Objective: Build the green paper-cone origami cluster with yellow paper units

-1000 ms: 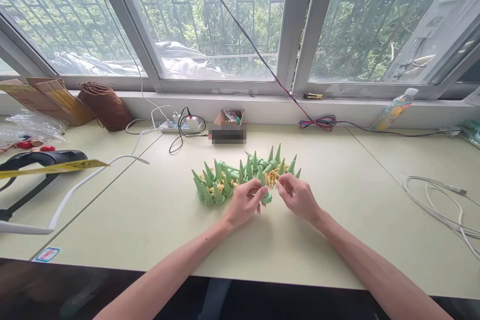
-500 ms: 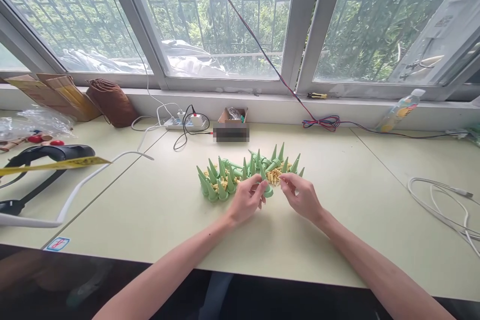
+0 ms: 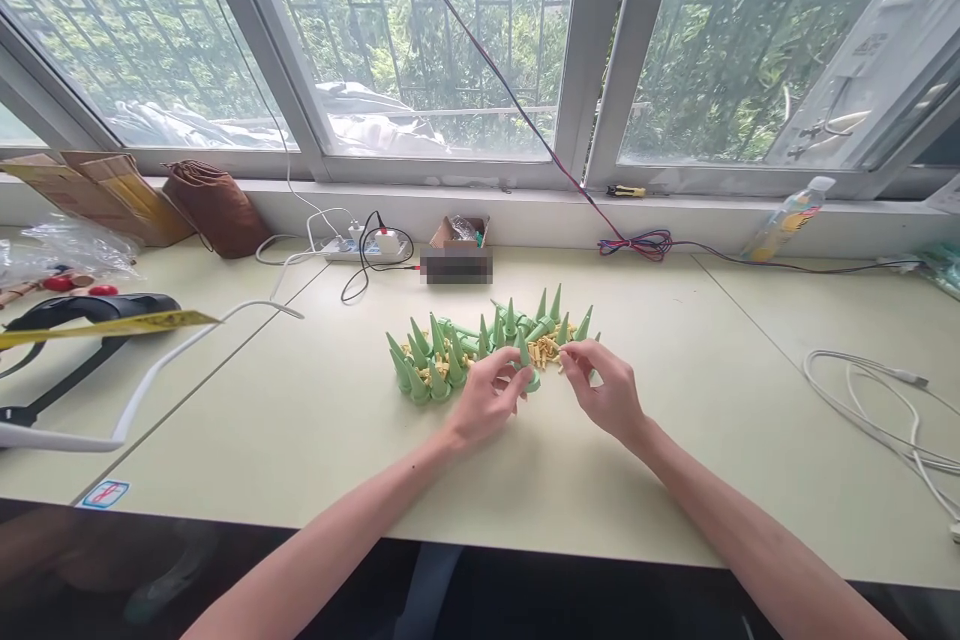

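Observation:
Several green cone-shaped pieces (image 3: 427,360) stand and lie in a cluster on the pale green table (image 3: 675,440), mixed with a heap of small yellow pieces (image 3: 544,350). My left hand (image 3: 487,400) is closed around one green cone (image 3: 527,365), holding it upright at the cluster's near edge. My right hand (image 3: 604,390) is just to its right, thumb and forefinger pinched at the edge of the yellow heap; whether they hold a piece is too small to make out.
A power strip with cables (image 3: 360,245) and a small cardboard box (image 3: 457,245) sit by the window ledge. Black headset and yellow tape (image 3: 90,320) lie left, a brown pouch (image 3: 214,210) behind. White cable (image 3: 877,400) lies right, a bottle (image 3: 784,220) on the ledge.
Both hands stay at the cluster with only small finger movements; the view shifted slightly. The left hand keeps its cone.

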`<action>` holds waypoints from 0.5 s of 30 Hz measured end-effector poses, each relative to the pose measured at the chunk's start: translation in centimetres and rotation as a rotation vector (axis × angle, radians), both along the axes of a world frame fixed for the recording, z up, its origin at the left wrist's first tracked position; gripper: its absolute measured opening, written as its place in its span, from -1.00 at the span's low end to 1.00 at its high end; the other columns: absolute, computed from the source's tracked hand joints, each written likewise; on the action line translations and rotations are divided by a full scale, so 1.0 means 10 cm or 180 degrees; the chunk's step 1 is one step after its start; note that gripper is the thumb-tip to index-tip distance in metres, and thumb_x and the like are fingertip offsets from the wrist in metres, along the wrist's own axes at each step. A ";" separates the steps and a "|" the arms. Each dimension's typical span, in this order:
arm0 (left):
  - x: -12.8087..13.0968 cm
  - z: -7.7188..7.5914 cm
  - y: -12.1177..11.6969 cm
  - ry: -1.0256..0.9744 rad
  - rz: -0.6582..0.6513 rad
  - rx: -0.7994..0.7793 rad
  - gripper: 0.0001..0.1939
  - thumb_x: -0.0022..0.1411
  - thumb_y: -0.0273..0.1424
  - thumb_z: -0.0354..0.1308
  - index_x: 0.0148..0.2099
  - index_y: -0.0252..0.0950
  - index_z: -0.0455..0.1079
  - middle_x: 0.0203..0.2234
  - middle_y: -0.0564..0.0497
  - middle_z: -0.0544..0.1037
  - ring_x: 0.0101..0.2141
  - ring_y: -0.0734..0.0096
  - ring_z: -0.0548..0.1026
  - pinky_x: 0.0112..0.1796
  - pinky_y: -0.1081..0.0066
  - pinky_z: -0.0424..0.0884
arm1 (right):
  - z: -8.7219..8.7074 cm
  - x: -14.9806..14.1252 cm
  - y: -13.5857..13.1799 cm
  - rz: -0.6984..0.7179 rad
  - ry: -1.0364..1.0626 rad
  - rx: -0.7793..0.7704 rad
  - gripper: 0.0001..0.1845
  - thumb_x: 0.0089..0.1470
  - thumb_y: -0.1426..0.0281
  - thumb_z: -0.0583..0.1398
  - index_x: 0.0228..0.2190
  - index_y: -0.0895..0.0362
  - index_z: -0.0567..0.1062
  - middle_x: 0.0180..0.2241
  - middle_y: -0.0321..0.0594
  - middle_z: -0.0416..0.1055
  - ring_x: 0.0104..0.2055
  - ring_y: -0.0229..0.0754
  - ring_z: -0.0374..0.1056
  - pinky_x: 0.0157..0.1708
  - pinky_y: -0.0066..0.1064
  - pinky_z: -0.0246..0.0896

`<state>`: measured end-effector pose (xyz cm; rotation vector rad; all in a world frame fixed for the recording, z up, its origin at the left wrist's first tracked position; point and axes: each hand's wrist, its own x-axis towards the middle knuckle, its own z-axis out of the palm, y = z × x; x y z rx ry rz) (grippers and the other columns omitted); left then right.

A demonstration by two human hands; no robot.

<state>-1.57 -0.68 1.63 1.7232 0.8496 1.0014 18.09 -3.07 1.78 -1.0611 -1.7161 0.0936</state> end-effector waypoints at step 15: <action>-0.02 0.11 0.03 -0.0523 -0.0241 -0.0592 -0.63 0.39 -0.12 0.04 0.01 -0.31 0.38 -0.27 -0.07 0.56 -0.68 0.62 0.39 -0.66 0.52 0.30 | 0.06 -0.11 -0.09 0.0318 0.0010 0.0492 -0.86 0.24 0.51 0.12 -0.24 0.08 0.46 -0.44 -0.23 0.50 -0.58 -0.32 0.32 -0.60 -0.47 0.29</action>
